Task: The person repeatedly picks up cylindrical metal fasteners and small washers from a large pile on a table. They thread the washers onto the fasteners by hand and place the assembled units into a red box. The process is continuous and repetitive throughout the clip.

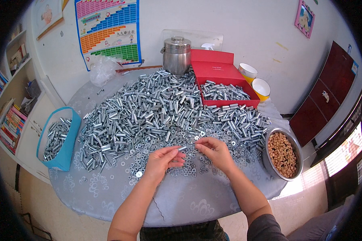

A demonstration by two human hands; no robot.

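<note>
The left hand (163, 160) pinches a short metal sleeve (182, 148) between thumb and forefinger, its free end pointing toward the right hand (216, 151); the right hand is curled, fingertips closed over something small that I cannot make out, probably one of the washers (165, 138) strewn across the middle of the bench (108, 197); both hands hover just above that litter, toward the near edge.

The sleeve looks like plated steel, so it should be rigid and dense for its bulk, light enough for two fingers; its smooth, shiny wall is likely slippery, so a pinch across the middle of its barrel seems the surest hold, leaving the ends free; nothing about it suggests fragility.

It is a plain bright silver cylinder, short and tubular, the same kind as the great heap of sleeves (157, 104) that covers the far half of the bench; more of them lie in a red box (213, 72) at the far right edge and in a blue bin (64, 148) hanging past the left edge; a steel bowl of brown pellets (283, 154) sits at the right edge, and a steel canister (177, 54) stands at the far edge.
</note>
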